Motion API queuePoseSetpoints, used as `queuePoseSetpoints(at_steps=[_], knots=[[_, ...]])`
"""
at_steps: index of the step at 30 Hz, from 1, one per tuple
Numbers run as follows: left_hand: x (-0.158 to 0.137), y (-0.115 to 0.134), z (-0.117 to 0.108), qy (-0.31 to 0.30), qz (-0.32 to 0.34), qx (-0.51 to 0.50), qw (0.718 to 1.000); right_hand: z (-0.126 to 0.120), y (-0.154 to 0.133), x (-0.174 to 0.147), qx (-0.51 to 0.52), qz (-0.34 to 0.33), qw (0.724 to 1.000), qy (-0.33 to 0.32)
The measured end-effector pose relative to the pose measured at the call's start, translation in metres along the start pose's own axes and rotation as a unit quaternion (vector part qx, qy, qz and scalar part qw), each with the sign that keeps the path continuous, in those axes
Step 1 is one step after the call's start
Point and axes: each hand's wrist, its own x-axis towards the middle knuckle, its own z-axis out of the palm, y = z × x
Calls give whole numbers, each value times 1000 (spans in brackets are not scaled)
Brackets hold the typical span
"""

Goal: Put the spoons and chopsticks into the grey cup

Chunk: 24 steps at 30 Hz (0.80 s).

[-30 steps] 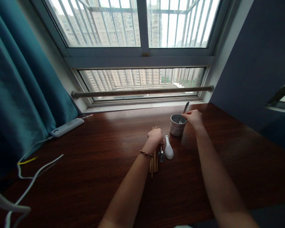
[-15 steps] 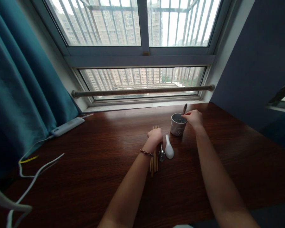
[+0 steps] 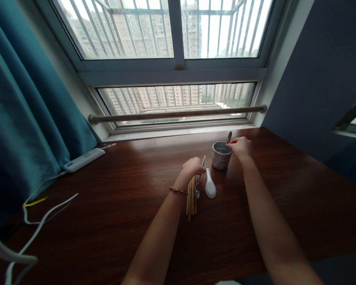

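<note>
My left hand [image 3: 192, 167] is closed on a metal spoon [image 3: 197, 192], its bowl hanging down over the chopsticks and its thin handle sticking up past my fingers. Under that hand lies a bundle of several wooden chopsticks [image 3: 191, 200], their upper ends hidden by it. A white soup spoon [image 3: 210, 187] rests on the table just to the right. My right hand [image 3: 241, 147] pinches the right rim of a grey cup [image 3: 220, 161], its fingertips close to the stem of a dark-handled utensil [image 3: 229, 137] that leans inside. That utensil's lower end is hidden.
Everything stands on a dark red wooden table [image 3: 130, 221]. At left are a white power strip [image 3: 86, 159], white cables [image 3: 44, 223] and a teal curtain [image 3: 38, 99]. A metal rail [image 3: 178, 115] crosses the window behind; a dark wall is on the right.
My left hand has raised the metal spoon off the table and tilted its handle up. The utensil in the cup has sunk slightly, while my right hand stays at the rim.
</note>
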Motion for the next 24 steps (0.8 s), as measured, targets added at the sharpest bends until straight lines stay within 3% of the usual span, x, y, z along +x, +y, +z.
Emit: queuePoseSetpoints(at_steps=[3,7,9,13,16,19,24], knots=[[-7,-6,-19,24,33,-38,998,-2,-1,-1,4,11,1000,11],[-27,-10,-45,156,95,-214,960,-5,-4,-3,13,24,1000,15],[-39,-7,-55,229,118,-320,912,-7,-4,-4,16,32,999,15],[-53,7,-66,376,144,-476,782,-8,-5,-3,20,43,999,5],[-44,23,-75,429,181,-497,732,-7,-5,-3,23,47,999,-1],[-18,42,-83,423,221,-468,744,-7,-5,-2,23,46,999,-2],[33,63,-74,340,258,-354,833,-8,-4,-1,23,36,999,-3]])
